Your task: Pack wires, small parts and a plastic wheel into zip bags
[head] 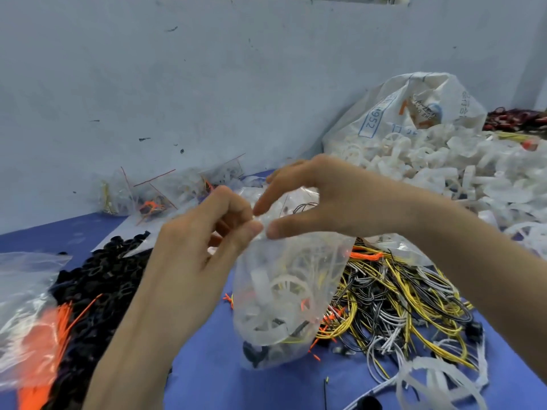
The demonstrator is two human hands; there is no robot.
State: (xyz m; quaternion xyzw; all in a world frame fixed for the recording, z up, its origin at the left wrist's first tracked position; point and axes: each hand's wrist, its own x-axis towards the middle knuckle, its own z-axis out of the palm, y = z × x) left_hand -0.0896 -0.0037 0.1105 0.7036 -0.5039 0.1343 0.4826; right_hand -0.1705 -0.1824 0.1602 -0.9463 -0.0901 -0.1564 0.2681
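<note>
Both hands, left (204,232) and right (319,199), pinch the mouth of a raised bag (284,297) (wheel (288,288) and wires inside); sealing seems near, while many loose wires (408,300) wait.

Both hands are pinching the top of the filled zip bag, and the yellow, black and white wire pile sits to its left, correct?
Not quite. In the head view the wire pile lies right of the zip bag; the left hand and right hand do pinch its top.

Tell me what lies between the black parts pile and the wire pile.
In the head view, the held zip bag hangs between the black parts and the wires, over bare blue table.
</note>
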